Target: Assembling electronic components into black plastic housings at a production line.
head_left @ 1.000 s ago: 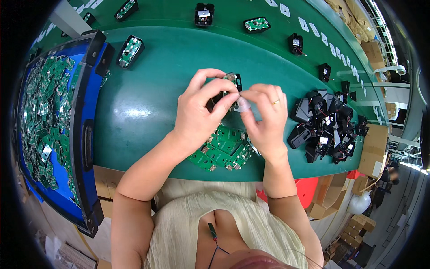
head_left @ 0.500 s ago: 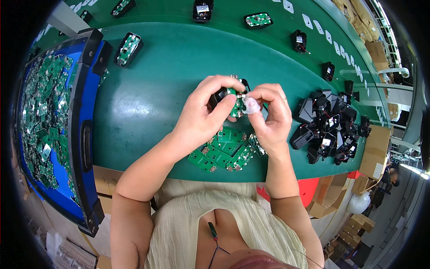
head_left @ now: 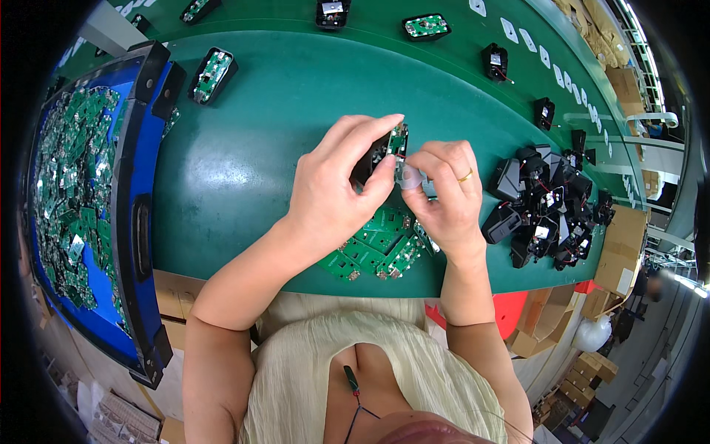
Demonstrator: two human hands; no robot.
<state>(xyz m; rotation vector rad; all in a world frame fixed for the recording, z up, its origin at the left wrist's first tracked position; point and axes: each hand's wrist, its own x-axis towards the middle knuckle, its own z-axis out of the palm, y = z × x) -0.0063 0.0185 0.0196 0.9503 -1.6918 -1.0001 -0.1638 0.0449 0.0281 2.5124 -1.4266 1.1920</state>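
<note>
My left hand (head_left: 325, 181) is closed round a black plastic housing (head_left: 376, 153) above the green bench. A green circuit board (head_left: 399, 139) sits at the housing's right side, tilted so that mostly its edge shows. Close against the board, my right hand (head_left: 450, 185) pinches with thumb and forefinger; a whitish translucent finger cot (head_left: 409, 177) covers one fingertip. Whatever lies in that pinch is too small and hidden to make out. Below both hands, several loose green circuit boards (head_left: 373, 243) lie in a heap, partly overlapping.
To the left stands a blue crate (head_left: 140, 259) with black edges, full of circuit boards. A pile of black housings (head_left: 543, 203) with wires lies at right. Housings with boards, such as one housing (head_left: 427, 27), are spaced along the far strip. A cardboard box (head_left: 620, 251) stands at far right.
My left hand has turned the housing and board more edge-on, so less of the board's face shows. My right fingers stay at the board's edge, with the hand slightly rotated.
</note>
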